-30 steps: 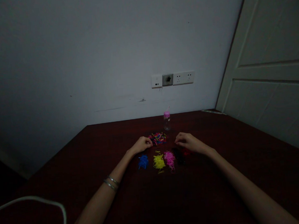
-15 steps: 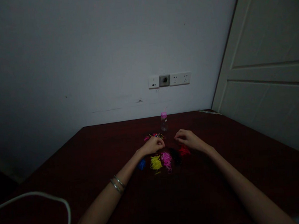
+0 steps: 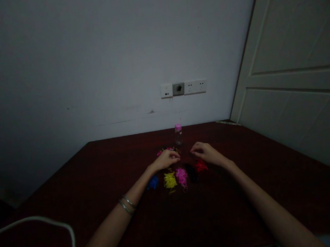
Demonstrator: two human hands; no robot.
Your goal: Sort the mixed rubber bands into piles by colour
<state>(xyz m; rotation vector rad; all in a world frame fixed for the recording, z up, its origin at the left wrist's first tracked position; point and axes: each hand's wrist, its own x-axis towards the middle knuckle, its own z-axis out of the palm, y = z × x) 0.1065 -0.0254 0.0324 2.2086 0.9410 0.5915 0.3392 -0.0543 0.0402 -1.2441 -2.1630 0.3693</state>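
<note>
My left hand (image 3: 166, 159) is over the near side of a mixed multicoloured pile of small rubber bands (image 3: 167, 150), partly covering it. Its fingers and thumb come together in a pinch; whatever is between them is too small to make out. A short gap to the right, my right hand (image 3: 207, 152) hovers just behind a red pile of rubber bands (image 3: 201, 165), fingers curled toward the thumb, contents not visible. In front of the hands lie blue rubber bands (image 3: 153, 182), yellow ones (image 3: 170, 180), pink ones (image 3: 182, 177) and a dark, black-looking pile (image 3: 191, 172).
Behind the piles stands a clear bottle (image 3: 178, 137) with a pink lid. Wall sockets (image 3: 183, 88) are above the dark red table (image 3: 121, 149). A white cable (image 3: 44, 218) loops at the lower left, and a pale panelled door (image 3: 288, 103) borders the right.
The whole view has shifted slightly, so things appear a little further left. Both hands stay nearly in place, with only small finger movement; more of the blue pile shows beside my left wrist.
</note>
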